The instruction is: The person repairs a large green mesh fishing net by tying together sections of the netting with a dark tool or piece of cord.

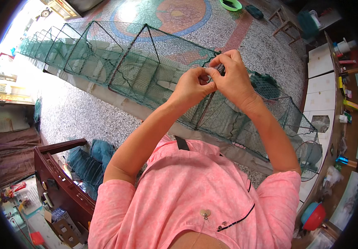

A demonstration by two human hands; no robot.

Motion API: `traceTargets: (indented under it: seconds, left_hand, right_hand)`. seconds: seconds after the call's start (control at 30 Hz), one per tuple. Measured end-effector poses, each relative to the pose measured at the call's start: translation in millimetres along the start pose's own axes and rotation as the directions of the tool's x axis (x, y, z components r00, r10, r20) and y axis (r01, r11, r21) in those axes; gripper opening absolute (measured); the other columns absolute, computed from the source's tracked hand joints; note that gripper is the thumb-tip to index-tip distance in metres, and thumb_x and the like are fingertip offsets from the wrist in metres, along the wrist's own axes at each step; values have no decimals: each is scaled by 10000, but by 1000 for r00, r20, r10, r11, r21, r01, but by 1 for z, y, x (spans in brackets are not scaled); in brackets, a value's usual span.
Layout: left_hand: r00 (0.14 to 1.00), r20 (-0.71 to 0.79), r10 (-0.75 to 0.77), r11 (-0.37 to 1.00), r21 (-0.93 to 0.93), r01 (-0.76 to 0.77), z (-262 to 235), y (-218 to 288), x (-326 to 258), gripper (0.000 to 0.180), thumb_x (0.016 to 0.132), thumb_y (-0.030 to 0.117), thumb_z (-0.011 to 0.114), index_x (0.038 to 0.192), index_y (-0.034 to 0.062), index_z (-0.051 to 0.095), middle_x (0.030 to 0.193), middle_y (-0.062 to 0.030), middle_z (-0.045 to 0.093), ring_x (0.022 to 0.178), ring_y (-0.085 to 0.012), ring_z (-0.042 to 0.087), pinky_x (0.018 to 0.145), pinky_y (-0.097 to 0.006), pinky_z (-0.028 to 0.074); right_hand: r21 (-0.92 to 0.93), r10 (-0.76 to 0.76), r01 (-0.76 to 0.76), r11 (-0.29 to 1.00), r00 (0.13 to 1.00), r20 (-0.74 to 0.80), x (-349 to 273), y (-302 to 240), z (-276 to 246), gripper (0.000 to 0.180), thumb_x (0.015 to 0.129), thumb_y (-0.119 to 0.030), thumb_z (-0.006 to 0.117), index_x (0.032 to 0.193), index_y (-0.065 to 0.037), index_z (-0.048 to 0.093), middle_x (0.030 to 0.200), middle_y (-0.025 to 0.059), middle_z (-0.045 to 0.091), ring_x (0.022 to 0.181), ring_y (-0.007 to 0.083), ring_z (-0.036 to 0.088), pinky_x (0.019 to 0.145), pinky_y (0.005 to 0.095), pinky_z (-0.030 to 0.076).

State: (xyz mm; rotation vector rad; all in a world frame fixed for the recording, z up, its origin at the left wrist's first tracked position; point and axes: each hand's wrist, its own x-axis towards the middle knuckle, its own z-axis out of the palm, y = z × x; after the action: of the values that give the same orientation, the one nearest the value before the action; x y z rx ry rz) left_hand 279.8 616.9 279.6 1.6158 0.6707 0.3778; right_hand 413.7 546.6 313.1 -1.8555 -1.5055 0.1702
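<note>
A dark green mesh net (pixel 145 70) is seen; a pink shirt (pixel 187 195) is worn; the floor (pixel 83 112) is speckled grey.

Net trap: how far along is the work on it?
Done: the long green net trap lies stretched across the floor, its frames standing. In hand: the left hand and right hand pinch the mesh together at one frame's top. What is left cannot be judged; the fingers hide that spot.

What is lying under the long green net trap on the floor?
Under the green net trap lies a speckled floor with a round coloured pattern. The hands cover one part of the net.
</note>
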Motion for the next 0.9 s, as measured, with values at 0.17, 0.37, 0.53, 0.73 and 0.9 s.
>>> traceTargets:
  seconds: [0.17, 0.37, 0.53, 0.73, 0.9]
  left_hand:
    - [998, 38, -41, 998, -41, 42, -1, 13, -8, 369, 830, 204, 694, 1087, -44, 600, 952, -57, 639, 880, -93, 578, 786, -248, 466]
    - [997, 75, -2, 971, -239, 20, 3, 3, -5, 383, 833, 206, 701, 1102, -44, 593, 1006, -64, 647, 965, -113, 580, 860, -270, 452]
    - [997, 83, 0, 926, -376, 31, 4, -11, 0, 441, 805, 211, 736, 1124, -35, 557, 1059, -71, 623, 986, -133, 574, 855, -286, 455]
    - [985, -168, 37, 997, -65, -48, 10, -5, -11, 643, 739, 237, 791, 1194, -45, 436, 1079, -114, 546, 878, -156, 570, 773, -299, 480]
    - [924, -213, 318, 948, 62, -312, 20, 17, -13, 580, 743, 46, 714, 1253, 38, 439, 1184, -64, 534, 778, -95, 505, 705, -239, 458]
  right_hand:
    - [-454, 55, 90, 886, 954, 295, 21, -18, -12, 145, 729, -159, 672, 834, -59, 667, 914, 100, 592, 909, 303, 580, 782, 412, 478]
    - [-548, 93, 202, 812, 882, 462, 43, -20, -4, 154, 811, -169, 600, 809, -22, 648, 896, 114, 637, 885, 309, 607, 757, 428, 478]
    - [-277, 137, -28, 961, 914, 383, 67, -33, 31, 264, 878, -278, 553, 907, -22, 614, 878, 151, 661, 887, 326, 628, 768, 451, 473]
    - [-158, -220, 205, 966, 972, -84, 136, -80, 21, 232, 950, -265, 510, 1016, -61, 599, 808, 63, 670, 758, 134, 645, 608, 267, 480]
    - [529, -76, 377, 760, 860, -505, 95, -151, -112, 262, 1003, -222, 397, 872, -21, 502, 655, 60, 580, 467, 97, 493, 404, 201, 405]
